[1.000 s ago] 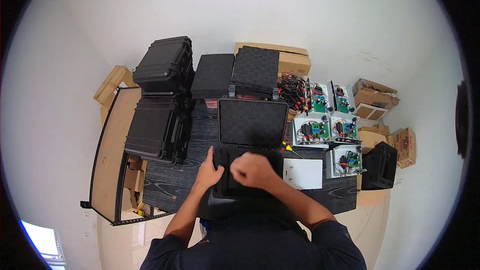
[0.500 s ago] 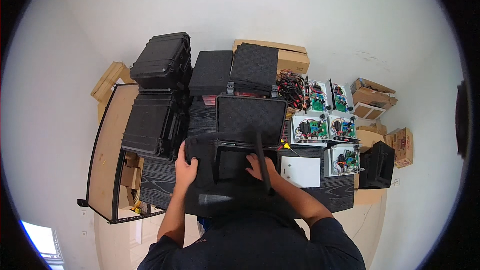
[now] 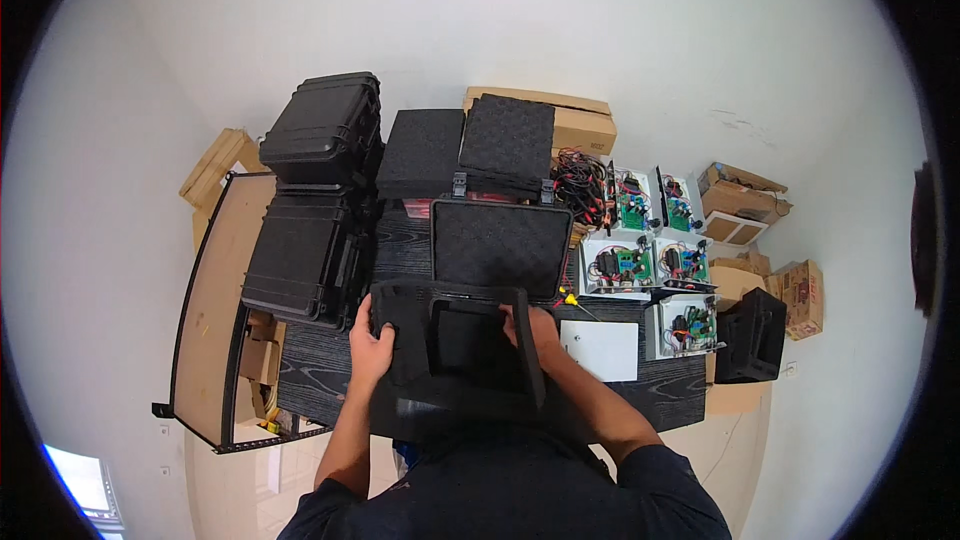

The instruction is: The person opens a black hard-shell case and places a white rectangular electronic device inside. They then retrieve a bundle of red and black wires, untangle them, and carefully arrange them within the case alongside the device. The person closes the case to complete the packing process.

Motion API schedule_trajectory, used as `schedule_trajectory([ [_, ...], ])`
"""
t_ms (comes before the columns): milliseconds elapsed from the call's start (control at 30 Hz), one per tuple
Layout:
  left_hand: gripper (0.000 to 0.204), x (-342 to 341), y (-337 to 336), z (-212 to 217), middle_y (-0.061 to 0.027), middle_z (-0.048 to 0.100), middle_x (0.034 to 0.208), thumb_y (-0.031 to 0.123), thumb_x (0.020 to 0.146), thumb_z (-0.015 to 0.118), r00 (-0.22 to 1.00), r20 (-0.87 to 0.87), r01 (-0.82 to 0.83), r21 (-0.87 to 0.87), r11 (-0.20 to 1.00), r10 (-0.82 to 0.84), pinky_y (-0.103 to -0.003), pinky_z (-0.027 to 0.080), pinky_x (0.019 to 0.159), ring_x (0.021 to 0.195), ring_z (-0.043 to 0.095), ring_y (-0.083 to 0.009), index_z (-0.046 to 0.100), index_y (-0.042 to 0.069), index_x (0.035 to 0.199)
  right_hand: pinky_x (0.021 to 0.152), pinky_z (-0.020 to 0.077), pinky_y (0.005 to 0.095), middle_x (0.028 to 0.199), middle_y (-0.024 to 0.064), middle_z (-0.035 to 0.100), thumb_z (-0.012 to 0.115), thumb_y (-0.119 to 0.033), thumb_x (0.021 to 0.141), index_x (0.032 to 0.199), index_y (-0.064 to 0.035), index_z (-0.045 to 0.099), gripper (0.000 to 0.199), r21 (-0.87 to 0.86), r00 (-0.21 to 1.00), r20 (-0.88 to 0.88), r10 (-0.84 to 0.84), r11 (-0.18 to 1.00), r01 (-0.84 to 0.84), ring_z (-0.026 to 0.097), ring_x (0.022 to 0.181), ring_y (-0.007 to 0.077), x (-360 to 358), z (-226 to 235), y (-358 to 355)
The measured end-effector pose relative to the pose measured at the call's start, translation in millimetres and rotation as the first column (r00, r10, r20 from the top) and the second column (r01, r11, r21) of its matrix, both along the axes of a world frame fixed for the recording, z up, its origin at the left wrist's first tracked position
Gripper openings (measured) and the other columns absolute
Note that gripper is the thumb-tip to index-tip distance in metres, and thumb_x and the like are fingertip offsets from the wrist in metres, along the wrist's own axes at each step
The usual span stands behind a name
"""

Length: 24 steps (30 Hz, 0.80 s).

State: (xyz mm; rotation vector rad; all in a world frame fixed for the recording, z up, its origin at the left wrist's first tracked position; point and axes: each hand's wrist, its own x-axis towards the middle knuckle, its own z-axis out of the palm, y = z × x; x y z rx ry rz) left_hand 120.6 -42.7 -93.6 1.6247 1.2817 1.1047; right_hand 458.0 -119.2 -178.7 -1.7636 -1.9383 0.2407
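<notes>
A black foam insert [image 3: 405,352] with a large rectangular cutout is held over the near part of the table. My left hand [image 3: 371,345] grips its left edge, thumb on top, the other fingers hidden at the side. At the narrow right-hand strip of the foam, my right hand [image 3: 537,333] is closed, with fingertips showing inside the cutout and the rest of the hand outside. Just beyond lies an open black hard case [image 3: 500,247], its foam-lined lid tipped back toward the wall. The foam hides most of the case's lower half.
Stacked black cases [image 3: 305,250] stand at left. Foam sheets [image 3: 508,138] are piled behind the lid. To the right are a cable bundle [image 3: 580,185], several circuit-board units [image 3: 622,265], a white panel [image 3: 608,350] and a yellow-handled screwdriver [image 3: 569,297]. Another black case [image 3: 750,335] sits at the right edge.
My right hand has moved from inside the cutout to the foam's right strip. That strip, earlier blurred and leaning inward, now stands farther right, and the cutout shows wider. My left hand keeps its hold.
</notes>
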Motion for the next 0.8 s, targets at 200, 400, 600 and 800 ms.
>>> schedule_trajectory([
  [200,0.068,12,2,15,-0.0274,0.066,0.134,0.002,0.086,0.064,0.996,-0.058,0.069,0.015,0.998,-0.068,-0.038,0.048,0.110,0.125,0.066,-0.0318,0.045,-0.010,0.150,0.069,0.0556,0.0373,0.087,0.0135,0.069,0.059,-0.002,0.095,0.116,-0.0033,0.064,0.021,0.262,0.759,-0.549,-0.350,0.790,0.554,0.069,0.073,0.0221,44,54,-4],
  [400,0.070,50,-8,2,-0.0328,0.064,0.134,0.010,0.087,0.070,0.953,-0.271,0.154,0.038,0.987,-0.138,-0.045,0.049,0.109,0.126,0.063,-0.0455,0.045,-0.008,0.149,0.101,0.0510,0.0405,0.101,0.0191,0.072,0.059,0.005,0.096,0.095,0.0001,0.073,0.015,0.334,0.797,-0.519,-0.308,0.785,0.521,0.071,0.105,0.0361,85,89,-30],
  [600,0.071,67,-20,-9,-0.0338,0.055,0.146,0.019,0.091,0.064,0.875,-0.439,0.165,-0.129,0.978,-0.205,-0.048,0.047,0.113,0.132,0.058,-0.0469,0.042,-0.007,0.154,0.112,0.0438,0.0472,0.144,0.0346,0.052,0.071,-0.010,0.091,0.138,-0.0066,0.064,0.047,0.206,0.813,-0.353,-0.463,0.809,0.550,0.053,0.136,0.0482,67,88,-66],
  [800,0.068,61,-16,-15,-0.0327,0.064,0.134,0.015,0.091,0.066,0.823,-0.554,0.212,0.093,0.973,-0.126,-0.047,0.055,0.100,0.113,0.069,-0.0438,0.046,-0.006,0.152,0.119,0.0371,0.0489,0.165,0.0341,0.022,0.085,-0.011,0.080,0.160,-0.0043,0.034,0.095,0.051,0.731,-0.493,-0.473,0.823,0.566,0.038,0.148,0.0488,39,92,-80],
])
